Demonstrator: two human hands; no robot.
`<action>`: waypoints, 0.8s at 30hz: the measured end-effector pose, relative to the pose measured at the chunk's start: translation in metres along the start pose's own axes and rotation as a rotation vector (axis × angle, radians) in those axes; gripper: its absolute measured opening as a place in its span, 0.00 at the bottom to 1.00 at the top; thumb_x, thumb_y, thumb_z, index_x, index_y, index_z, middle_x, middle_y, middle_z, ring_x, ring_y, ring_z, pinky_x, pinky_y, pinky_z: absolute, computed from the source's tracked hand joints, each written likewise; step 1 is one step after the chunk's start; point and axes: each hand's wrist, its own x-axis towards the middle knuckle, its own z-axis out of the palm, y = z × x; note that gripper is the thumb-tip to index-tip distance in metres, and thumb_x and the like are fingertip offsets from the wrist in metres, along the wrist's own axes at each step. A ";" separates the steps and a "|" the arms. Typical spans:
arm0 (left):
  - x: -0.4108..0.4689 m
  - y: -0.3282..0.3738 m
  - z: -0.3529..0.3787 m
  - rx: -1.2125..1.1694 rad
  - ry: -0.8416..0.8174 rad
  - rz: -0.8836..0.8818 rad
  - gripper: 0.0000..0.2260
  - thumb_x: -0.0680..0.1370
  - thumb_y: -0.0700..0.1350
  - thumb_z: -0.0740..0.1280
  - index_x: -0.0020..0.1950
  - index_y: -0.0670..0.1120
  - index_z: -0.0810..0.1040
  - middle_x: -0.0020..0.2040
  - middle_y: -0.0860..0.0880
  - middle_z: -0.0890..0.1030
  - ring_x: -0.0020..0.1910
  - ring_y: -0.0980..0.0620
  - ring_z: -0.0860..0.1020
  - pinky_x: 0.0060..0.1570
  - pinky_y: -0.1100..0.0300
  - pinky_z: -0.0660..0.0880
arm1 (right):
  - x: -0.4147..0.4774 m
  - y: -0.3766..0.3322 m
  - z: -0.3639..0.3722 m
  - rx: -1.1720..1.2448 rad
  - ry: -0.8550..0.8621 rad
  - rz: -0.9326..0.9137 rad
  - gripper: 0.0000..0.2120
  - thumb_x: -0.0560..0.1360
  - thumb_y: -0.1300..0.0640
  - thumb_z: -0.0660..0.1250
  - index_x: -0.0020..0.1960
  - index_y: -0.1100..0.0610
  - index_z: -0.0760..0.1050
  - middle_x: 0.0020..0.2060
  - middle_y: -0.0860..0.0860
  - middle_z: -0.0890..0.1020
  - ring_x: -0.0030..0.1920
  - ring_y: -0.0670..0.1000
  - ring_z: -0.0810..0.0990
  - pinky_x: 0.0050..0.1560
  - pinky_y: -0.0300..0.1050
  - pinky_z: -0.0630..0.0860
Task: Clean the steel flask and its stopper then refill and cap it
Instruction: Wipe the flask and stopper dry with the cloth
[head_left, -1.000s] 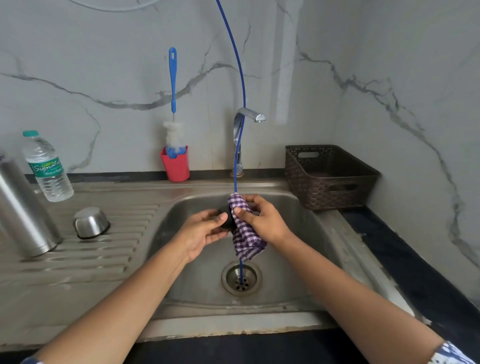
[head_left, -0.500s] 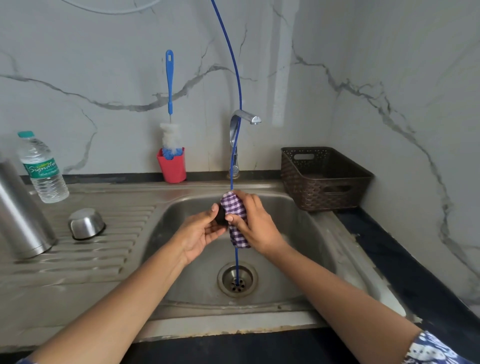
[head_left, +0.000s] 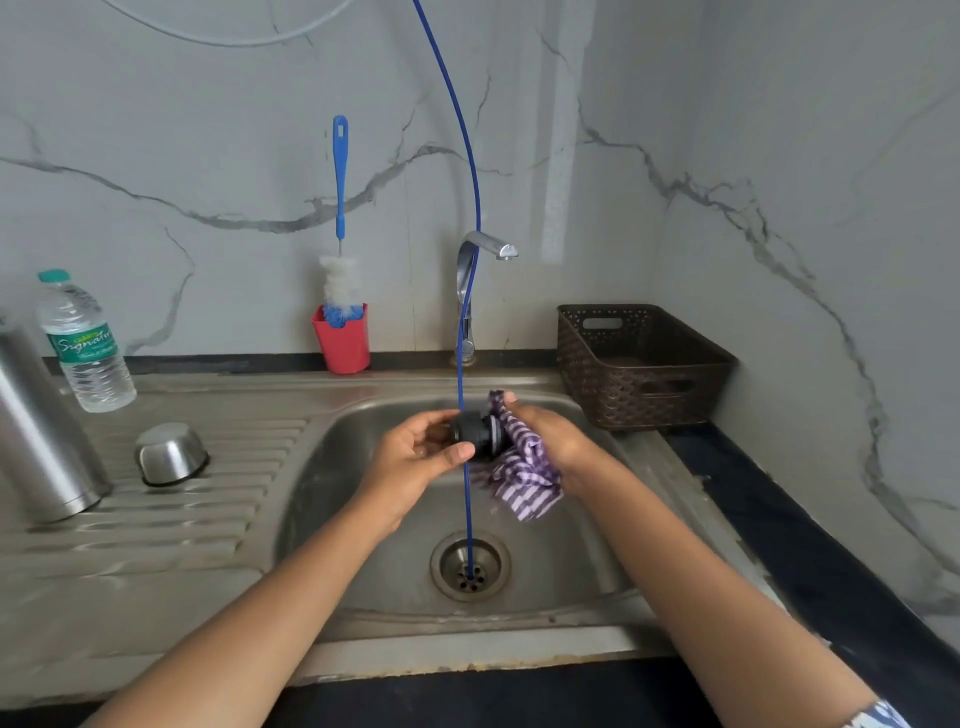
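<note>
Steel flask (head_left: 41, 431) stands on the ribbed drainboard far left of the sink basin (head_left: 358, 441), with a plastic water bottle (head_left: 85, 343) behind it and a steel cup (head_left: 171, 454) mouth-down nearer the basin; a blue bottle brush (head_left: 340, 208) stands in a red holder (head_left: 343, 340) behind the basin's left corner. Over the basin, above its drain, the left hand (head_left: 415, 457) curls thumb and fingers round the black stopper (head_left: 475, 434), while the right hand (head_left: 550, 431) grips a purple checked cloth (head_left: 524, 478) bunched against the stopper's right end. A brown basket (head_left: 644, 364) sits just right of the basin.
</note>
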 end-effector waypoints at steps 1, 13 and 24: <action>0.000 0.001 0.001 -0.068 0.024 -0.037 0.16 0.72 0.33 0.71 0.58 0.45 0.78 0.47 0.48 0.83 0.45 0.55 0.82 0.48 0.61 0.80 | -0.001 -0.001 -0.006 0.023 0.025 -0.003 0.25 0.77 0.43 0.63 0.60 0.64 0.72 0.50 0.65 0.82 0.49 0.66 0.82 0.55 0.62 0.78; 0.004 0.006 -0.016 -0.492 0.128 -0.190 0.11 0.72 0.43 0.67 0.52 0.41 0.78 0.45 0.44 0.83 0.41 0.51 0.82 0.36 0.63 0.79 | -0.012 0.002 0.013 -0.885 0.144 -0.921 0.19 0.77 0.62 0.64 0.67 0.54 0.73 0.56 0.51 0.80 0.56 0.49 0.78 0.56 0.39 0.72; 0.005 0.003 -0.022 -0.477 0.094 -0.182 0.13 0.70 0.44 0.68 0.53 0.40 0.78 0.46 0.44 0.84 0.42 0.51 0.83 0.37 0.63 0.79 | -0.008 -0.003 0.032 -0.909 0.379 -0.954 0.19 0.77 0.60 0.64 0.68 0.53 0.73 0.56 0.51 0.78 0.55 0.51 0.78 0.53 0.45 0.75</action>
